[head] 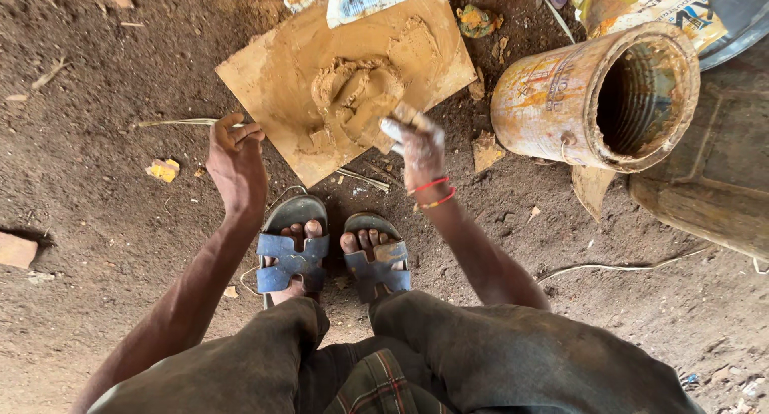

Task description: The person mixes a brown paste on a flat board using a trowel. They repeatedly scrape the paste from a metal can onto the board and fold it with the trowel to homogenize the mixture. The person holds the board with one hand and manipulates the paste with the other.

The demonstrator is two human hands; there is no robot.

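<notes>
Squatting over a mud-smeared board point(264, 78) on the dirt floor, the person works a lump of clay point(358, 94) that sits near the board's middle. The lump looks kneaded but rough, a heap with no finished shape, and a thin smear of clay covers much of the board around it; so the mixing seems partly done and any shaping is not yet begun, as far as I can judge.

The right hand point(418, 146), coated in pale clay, rests at the board's near edge, just beside the lump, fingers curled around a small wad of clay. The left hand point(235, 156) hangs off the board's left corner, fingers loosely bent, pinching a thin straw point(172, 122) that lies out across the dirt away from the board. Both forearms reach forward from the knees, wrists bent down.

Right of the board a rusty can point(597, 98) lies on its side, mouth open. Sandals point(332, 258) sit just below the board.
</notes>
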